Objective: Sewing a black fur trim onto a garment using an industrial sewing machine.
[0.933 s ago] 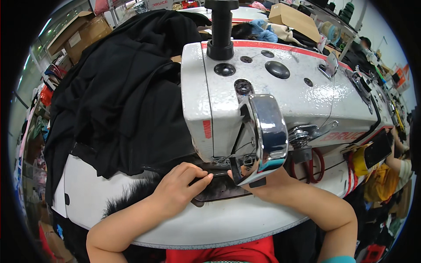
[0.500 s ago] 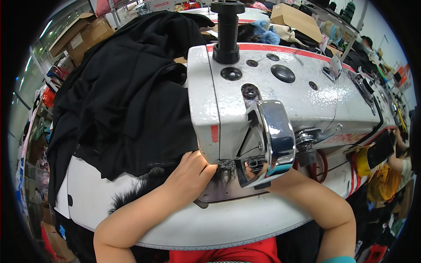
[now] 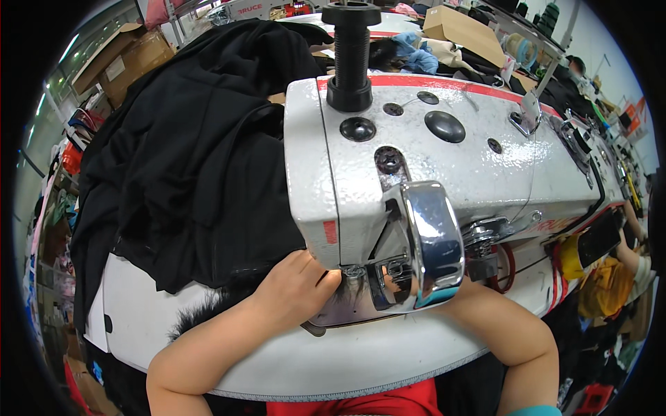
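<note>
A white sewing machine [image 3: 444,163] with a chrome lever guard [image 3: 433,243] stands in front of me. My left hand [image 3: 298,288] is at the needle area, left of the machine's presser foot [image 3: 354,274]. Its fingers are bent and pressed together on black fur trim [image 3: 198,317] along the edge of a black garment [image 3: 201,173]. That garment lies bunched to the left of the machine head. My right hand [image 3: 459,297] reaches in from the right behind the chrome guard, which hides its fingers. Dark fur strands show beside the foot.
The white table [image 3: 388,350] has a measuring tape strip along its curved front edge. Cardboard boxes [image 3: 135,66] stand at the far left, and an open box [image 3: 465,31] lies at the back right. At the far right, another person's arm [image 3: 628,243] is near a yellow item.
The view has shifted slightly, so the machine sits a little lower and further left. Both hands stay in nearly the same place beside the foot.
</note>
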Action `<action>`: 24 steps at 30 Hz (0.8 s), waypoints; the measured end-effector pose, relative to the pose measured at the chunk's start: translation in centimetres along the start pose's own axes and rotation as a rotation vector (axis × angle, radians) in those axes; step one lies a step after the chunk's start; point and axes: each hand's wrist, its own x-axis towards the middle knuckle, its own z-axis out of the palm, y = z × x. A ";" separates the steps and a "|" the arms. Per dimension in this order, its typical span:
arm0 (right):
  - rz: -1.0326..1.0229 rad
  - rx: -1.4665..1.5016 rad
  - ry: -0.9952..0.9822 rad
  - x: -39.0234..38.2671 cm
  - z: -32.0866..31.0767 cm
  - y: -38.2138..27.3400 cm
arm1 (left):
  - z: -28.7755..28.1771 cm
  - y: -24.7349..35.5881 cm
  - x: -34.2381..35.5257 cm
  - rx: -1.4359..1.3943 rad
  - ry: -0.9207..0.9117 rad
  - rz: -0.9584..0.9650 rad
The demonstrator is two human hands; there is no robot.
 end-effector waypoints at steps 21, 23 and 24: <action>0.161 0.183 0.062 0.7 1.6 -0.2 | 0.6 0.2 0.0 0.004 -0.096 -0.075; 0.103 0.112 0.156 0.6 1.8 -0.2 | 0.7 0.2 -0.1 0.051 -0.110 -0.096; 0.088 -0.002 0.103 0.6 1.7 -0.1 | 0.7 0.2 -0.2 0.103 -0.175 -0.102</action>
